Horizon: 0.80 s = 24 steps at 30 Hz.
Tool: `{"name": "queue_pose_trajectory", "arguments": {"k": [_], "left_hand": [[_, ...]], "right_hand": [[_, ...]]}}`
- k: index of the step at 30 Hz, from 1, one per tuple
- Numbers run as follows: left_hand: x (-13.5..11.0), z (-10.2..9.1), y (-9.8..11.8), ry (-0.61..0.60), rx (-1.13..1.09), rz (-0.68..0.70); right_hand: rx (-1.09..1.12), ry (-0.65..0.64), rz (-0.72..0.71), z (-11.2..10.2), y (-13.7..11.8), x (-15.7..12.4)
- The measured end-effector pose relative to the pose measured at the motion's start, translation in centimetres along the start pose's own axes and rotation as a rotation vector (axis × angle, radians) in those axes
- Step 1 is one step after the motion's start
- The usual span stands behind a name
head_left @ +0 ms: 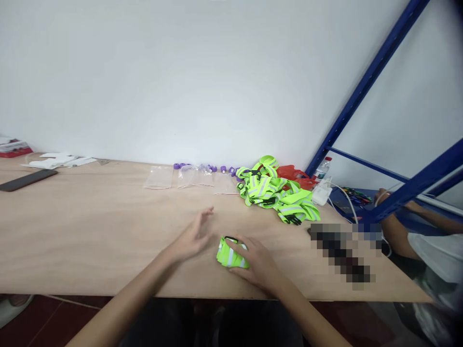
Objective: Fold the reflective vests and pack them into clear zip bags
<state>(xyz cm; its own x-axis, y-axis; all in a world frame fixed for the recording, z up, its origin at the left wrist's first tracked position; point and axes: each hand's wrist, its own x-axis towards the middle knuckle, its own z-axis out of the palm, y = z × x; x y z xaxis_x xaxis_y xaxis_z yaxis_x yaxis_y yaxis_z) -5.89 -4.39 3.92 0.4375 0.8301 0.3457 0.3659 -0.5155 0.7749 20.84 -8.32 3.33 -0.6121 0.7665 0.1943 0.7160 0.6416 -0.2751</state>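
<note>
My right hand is closed over a small folded bundle of neon-green reflective strap lying on the wooden table near its front edge. My left hand hovers just left of the bundle, fingers stretched out and holding nothing. A heap of the same green reflective straps lies further back and to the right.
Clear plastic bags and small purple caps lie along the wall. A dark phone and papers sit at far left. A red bag, bottle and blue rack frame stand right, where another person sits.
</note>
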Motion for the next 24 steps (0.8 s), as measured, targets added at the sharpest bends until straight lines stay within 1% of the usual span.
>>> {"name": "queue_pose_trajectory", "arguments": {"k": [2,3,5,7,10,13,15,17,19,21,24], "left_hand": [[1.2,-3.5,-1.7,0.066,0.354,-0.039],[1.9,-5.3,-2.7,0.083,0.563,-0.114],[3.2,-8.7,-4.8,0.137,0.689,-0.225],[4.0,-11.6,-6.8,0.19,0.792,-0.332],[4.6,-14.7,-9.3,0.272,0.92,-0.493],[4.5,-16.7,-11.1,0.28,0.997,-0.615],[4.5,-17.6,-11.8,0.235,1.025,-0.667],[4.5,-18.4,-12.1,0.165,1.042,-0.693],[4.5,-18.9,-12.0,0.107,1.06,-0.704],[4.5,-19.1,-11.4,0.071,1.083,-0.699],[3.9,-19.0,-9.6,0.035,1.117,-0.669]], "right_hand": [[-0.027,0.027,-0.015,0.3,0.1,-0.2],[-0.04,0.045,-0.022,0.5,0.2,-0.2],[-0.061,0.08,-0.037,0.8,0.3,-0.3],[-0.076,0.111,-0.059,1.1,0.4,-0.4],[-0.09,0.151,-0.088,1.4,0.6,-0.5],[-0.108,0.169,-0.102,1.5,0.5,-0.6],[-0.11,0.171,-0.104,1.4,0.2,-0.6],[-0.103,0.173,-0.097,1.2,0.0,-0.6],[-0.092,0.176,-0.091,1.1,-0.1,-0.6],[-0.087,0.177,-0.08,1.1,-0.2,-0.6],[-0.078,0.182,-0.066,1.2,-0.1,-0.6]]}}
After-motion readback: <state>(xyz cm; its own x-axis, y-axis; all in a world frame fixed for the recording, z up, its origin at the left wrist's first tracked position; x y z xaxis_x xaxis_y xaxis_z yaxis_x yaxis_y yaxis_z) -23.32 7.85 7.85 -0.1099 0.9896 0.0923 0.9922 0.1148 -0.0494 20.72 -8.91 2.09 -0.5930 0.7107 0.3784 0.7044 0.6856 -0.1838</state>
